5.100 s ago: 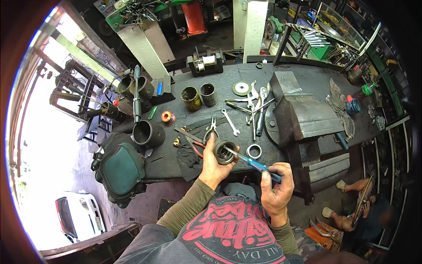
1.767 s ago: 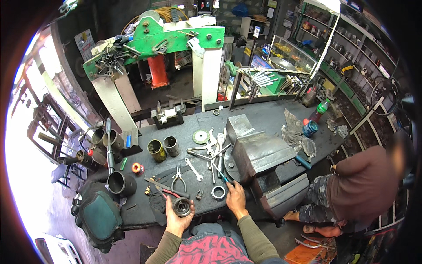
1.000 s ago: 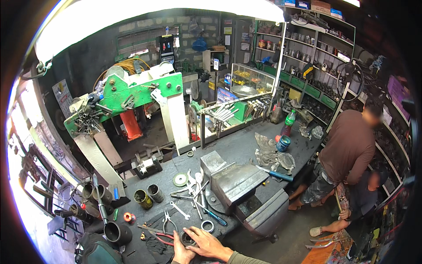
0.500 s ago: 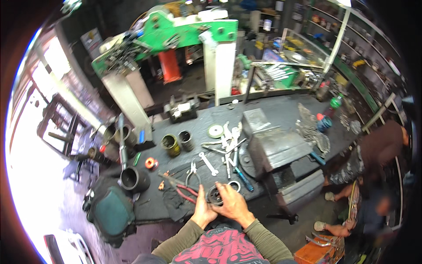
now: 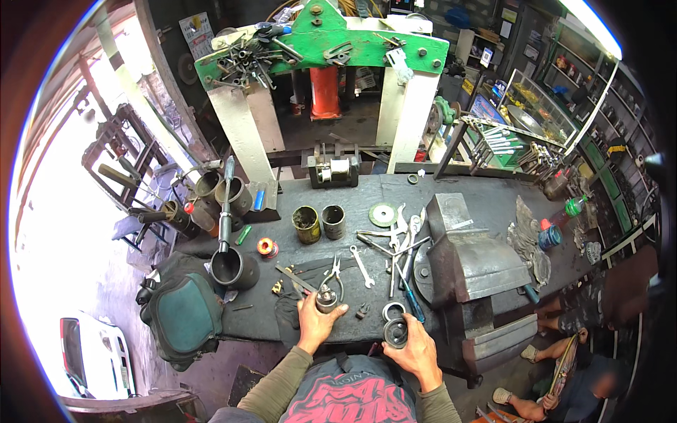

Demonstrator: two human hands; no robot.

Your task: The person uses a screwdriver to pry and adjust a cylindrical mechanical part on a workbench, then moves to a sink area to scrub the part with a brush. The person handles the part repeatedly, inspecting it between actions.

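Observation:
My left hand [image 5: 317,326] grips a small metal cylindrical part [image 5: 326,300] with a narrower top, just above the bench. Apart from it, my right hand [image 5: 416,347] holds a dark round cup-shaped part [image 5: 395,334], its hollow side facing up. Right behind that cup, a pale metal ring [image 5: 393,309] shows partly. Between my hands a small dark piece [image 5: 362,310] lies on the bench. Pliers [image 5: 336,271] with spread handles rest beyond my left hand, partly hidden by it. An open-ended wrench [image 5: 362,268] lies farther ahead, beside several crossed hand tools [image 5: 396,247].
A large bench vise [image 5: 472,254] stands right on the dark workbench [image 5: 282,194]. Hollow metal cylinders [image 5: 306,224], an orange-red spool [image 5: 267,247] and a green-black bag [image 5: 185,310] sit left. A green press frame [image 5: 352,46] rises behind. Another person [image 5: 596,381] sits low at right.
My hands were together around a round part; now they are apart, the cylinder in the left and the cup-shaped part in the right. The whole view has shifted with my head.

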